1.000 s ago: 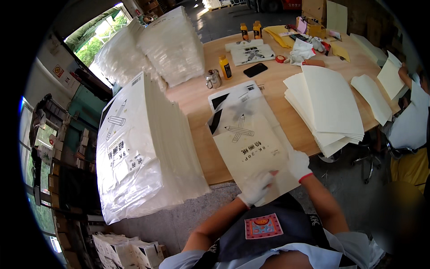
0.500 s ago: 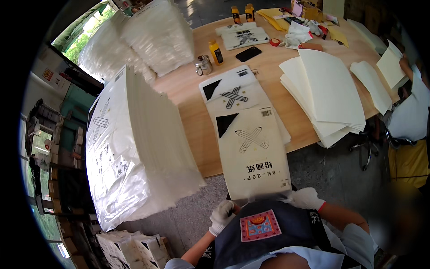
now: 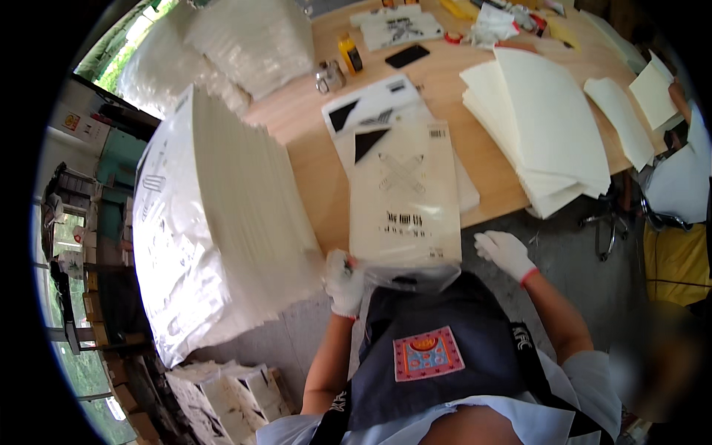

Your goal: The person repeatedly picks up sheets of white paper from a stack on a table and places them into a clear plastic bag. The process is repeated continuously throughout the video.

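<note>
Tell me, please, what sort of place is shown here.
Probably a paper-packing workshop: a thick stack of printed plastic packaging stands at left, loose cream paper sheets lie on the wooden table, and a clear printed sleeve appears to hold more.

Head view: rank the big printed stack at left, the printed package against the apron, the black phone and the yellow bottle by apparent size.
Largest to smallest:
1. Printed stack
2. Printed package
3. Black phone and yellow bottle: too alike to rank
</note>
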A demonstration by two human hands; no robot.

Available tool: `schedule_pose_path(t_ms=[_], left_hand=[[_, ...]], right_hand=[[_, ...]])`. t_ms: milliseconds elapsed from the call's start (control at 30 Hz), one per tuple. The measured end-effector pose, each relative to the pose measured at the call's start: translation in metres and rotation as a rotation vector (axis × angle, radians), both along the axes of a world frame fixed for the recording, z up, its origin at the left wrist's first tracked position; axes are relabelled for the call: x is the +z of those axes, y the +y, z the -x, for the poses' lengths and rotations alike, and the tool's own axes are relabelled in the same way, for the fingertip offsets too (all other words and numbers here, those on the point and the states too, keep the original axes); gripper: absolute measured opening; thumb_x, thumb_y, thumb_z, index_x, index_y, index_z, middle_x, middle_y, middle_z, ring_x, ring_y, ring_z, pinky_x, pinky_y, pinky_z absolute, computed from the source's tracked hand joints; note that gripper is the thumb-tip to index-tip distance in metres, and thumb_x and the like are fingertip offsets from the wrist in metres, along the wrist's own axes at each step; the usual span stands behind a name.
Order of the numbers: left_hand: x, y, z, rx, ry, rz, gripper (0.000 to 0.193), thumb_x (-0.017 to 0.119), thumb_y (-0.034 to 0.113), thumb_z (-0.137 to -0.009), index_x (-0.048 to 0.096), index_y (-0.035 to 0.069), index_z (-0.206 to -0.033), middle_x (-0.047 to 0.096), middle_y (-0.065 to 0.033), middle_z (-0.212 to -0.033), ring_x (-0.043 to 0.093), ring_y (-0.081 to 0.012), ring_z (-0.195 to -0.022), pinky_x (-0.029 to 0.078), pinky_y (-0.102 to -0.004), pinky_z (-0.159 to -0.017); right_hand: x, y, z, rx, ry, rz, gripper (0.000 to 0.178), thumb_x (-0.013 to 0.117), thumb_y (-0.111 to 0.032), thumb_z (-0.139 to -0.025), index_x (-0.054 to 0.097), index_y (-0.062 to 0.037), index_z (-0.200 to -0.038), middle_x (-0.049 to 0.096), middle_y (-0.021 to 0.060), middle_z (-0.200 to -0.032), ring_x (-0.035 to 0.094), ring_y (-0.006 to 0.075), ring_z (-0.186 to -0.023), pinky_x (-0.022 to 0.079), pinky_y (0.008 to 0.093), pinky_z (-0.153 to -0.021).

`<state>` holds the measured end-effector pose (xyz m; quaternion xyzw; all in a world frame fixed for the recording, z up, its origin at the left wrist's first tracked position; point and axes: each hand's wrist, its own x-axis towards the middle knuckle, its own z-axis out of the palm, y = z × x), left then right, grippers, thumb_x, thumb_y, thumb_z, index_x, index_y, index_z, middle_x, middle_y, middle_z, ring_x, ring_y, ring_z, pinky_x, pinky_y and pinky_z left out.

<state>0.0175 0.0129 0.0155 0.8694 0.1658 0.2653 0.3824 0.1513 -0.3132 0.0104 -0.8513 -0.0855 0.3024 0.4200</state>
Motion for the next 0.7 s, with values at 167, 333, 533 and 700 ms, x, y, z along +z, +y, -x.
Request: schedule_pose_path(t_ms=[167, 333, 533, 700], left_hand=[[-0.049, 0.009, 0.057, 0.217, 0.196, 0.175, 0.014, 0.057, -0.005, -0.072, 0.047, 0.005, -0.075, 0.048, -0.0034, -0.065, 0.046, -0.0134, -0.058, 0.041, -0.0288, -0.055], [-0.048, -0.025, 0.104, -0.055, 0.444, 0.559, 0.014, 0.067, 0.010, -0.078, 0.057, 0.005, -0.086, 0.055, -0.0016, -0.075, 0.053, -0.0105, -0.069, 0.046, -0.0261, -0.066], [-0.006, -0.101, -0.004, -0.409, 0.480, 1.173, 0.026, 0.060, 0.021, -0.090, 0.057, 0.001, -0.106, 0.059, -0.0036, -0.077, 0.055, -0.0107, -0.067, 0.045, -0.0243, -0.064], [0.054, -0.088, 0.002, -0.954, 0.479, 0.932, 0.007, 0.062, 0.012, -0.087, 0.058, 0.006, -0.086, 0.060, 0.0001, -0.087, 0.054, -0.0061, -0.073, 0.044, -0.0225, -0.061]], right_hand=[[-0.068, 0.064, 0.019, -0.391, 0.622, -0.823, 0.036, 0.051, -0.022, -0.094, 0.055, 0.0016, -0.122, 0.063, 0.0081, -0.110, 0.061, 0.0153, -0.095, 0.049, 0.0263, -0.081], [-0.052, 0.084, 0.009, -0.358, 0.417, -0.770, 0.037, 0.048, -0.024, -0.095, 0.056, 0.0020, -0.120, 0.064, 0.0073, -0.107, 0.060, 0.0137, -0.093, 0.048, 0.0258, -0.078], [-0.040, 0.103, 0.011, -0.214, 0.237, -0.461, 0.035, 0.049, -0.026, -0.094, 0.059, 0.0022, -0.112, 0.064, 0.0047, -0.097, 0.060, 0.0122, -0.082, 0.049, 0.0263, -0.071], [-0.039, 0.058, 0.000, -0.313, 0.396, -0.643, 0.032, 0.055, -0.027, -0.092, 0.062, 0.0020, -0.104, 0.065, 0.0058, -0.092, 0.058, 0.0097, -0.075, 0.047, 0.0236, -0.064]])
